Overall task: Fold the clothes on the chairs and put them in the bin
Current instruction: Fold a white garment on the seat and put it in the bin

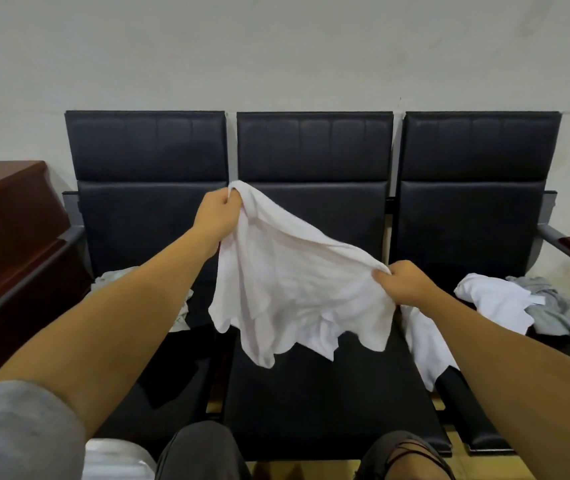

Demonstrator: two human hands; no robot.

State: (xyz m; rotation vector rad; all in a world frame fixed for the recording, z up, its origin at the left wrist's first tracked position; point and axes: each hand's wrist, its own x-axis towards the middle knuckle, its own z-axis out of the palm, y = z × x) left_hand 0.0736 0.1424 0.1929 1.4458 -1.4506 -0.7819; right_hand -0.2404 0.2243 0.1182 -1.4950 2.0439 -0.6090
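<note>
My left hand (219, 211) and right hand (403, 282) each pinch the white shirt (294, 289) above the middle chair (311, 393), unfolded. Clothes (505, 303) wait at three o'clock; no bin visible.

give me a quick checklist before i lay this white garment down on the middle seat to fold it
1. Left hand grip on the white garment: ok, fingers pinch its top edge.
2. Right hand grip: ok, fingers curl round the other edge.
3. Garment spread flat: not ok, it sags and bunches between the hands.
4. Middle seat free in front: ok, bare black cushion below the hem.
5. Other clothes out of the way: not ok, a white piece lies at the seat's right edge.
6. Bin within reach: cannot tell.
</note>
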